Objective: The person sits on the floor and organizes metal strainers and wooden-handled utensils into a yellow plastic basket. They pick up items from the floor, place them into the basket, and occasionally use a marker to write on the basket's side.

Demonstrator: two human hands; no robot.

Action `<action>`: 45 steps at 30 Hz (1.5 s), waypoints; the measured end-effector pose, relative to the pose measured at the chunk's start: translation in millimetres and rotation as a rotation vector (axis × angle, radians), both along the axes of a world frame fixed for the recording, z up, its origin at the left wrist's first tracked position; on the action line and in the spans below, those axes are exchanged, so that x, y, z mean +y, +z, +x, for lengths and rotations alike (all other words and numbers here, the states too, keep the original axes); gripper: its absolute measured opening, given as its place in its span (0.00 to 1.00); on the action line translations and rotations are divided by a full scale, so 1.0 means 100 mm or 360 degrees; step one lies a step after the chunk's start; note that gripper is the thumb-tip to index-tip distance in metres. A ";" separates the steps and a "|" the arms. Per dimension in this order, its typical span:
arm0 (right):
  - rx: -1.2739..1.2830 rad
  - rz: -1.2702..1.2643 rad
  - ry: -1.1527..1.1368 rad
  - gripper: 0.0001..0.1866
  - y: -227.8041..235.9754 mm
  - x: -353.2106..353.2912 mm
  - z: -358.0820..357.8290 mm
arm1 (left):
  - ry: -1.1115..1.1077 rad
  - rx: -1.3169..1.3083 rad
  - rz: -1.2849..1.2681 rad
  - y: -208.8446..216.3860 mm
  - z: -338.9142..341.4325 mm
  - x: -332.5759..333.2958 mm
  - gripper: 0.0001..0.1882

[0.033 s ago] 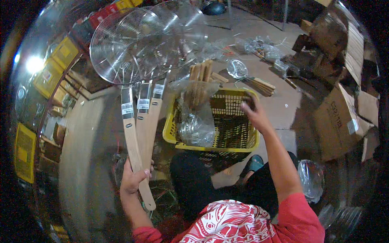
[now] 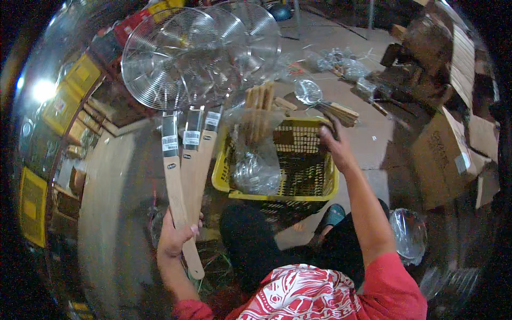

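Three large wire skimmers (image 2: 186, 58) are held together by their flat wooden handles in my left hand (image 2: 174, 234), which is closed low on the grips. Their round wire heads overlap and point away from me. My right hand (image 2: 339, 146) hovers at the right rim of a yellow plastic crate (image 2: 277, 197), thumb apart from the fingers, with nothing visible in it. Inside the crate, a clear plastic bag (image 2: 258, 173) wraps several wooden-handled pieces, handles upward. Just beyond my right hand lies a bundle of smaller strainers (image 2: 308, 92) with wooden handles.
Plastic-wrapped items (image 2: 346, 66) lie on the floor at the back. Cardboard boxes (image 2: 437, 160) stand at the right. A clear-wrapped round item (image 2: 408, 234) sits beside my right leg. Yellow crates (image 2: 33, 205) line the left side.
My right hand has moved slightly farther away along the crate's right side. The skimmers in my left hand have shifted a little to the right in view.
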State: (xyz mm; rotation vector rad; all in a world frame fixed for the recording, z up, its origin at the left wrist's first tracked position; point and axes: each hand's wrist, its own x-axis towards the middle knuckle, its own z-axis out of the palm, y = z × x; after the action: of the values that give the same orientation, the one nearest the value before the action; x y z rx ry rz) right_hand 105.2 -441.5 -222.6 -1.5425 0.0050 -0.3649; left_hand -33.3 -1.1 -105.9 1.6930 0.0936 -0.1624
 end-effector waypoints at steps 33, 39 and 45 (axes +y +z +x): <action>0.0492 -0.1459 0.0816 0.50 -1.30 0.61 -0.29 | -0.1562 0.0620 0.1522 -0.04 1.18 -0.81 0.32; 0.0185 -0.1262 0.0775 0.60 -0.87 1.06 -0.31 | -0.1902 0.0845 0.1776 -0.24 1.86 -1.51 0.28; 0.0516 -0.1054 0.0255 0.47 -0.93 1.24 0.11 | -0.2204 0.0717 0.2296 -0.30 2.41 -2.17 0.27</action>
State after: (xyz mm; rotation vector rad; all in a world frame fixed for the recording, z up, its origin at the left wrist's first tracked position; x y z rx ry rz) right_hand 116.3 -317.1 -316.0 -2.2279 0.0146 0.0284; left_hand 207.6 -218.0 -136.0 2.7822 -0.8524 -1.8663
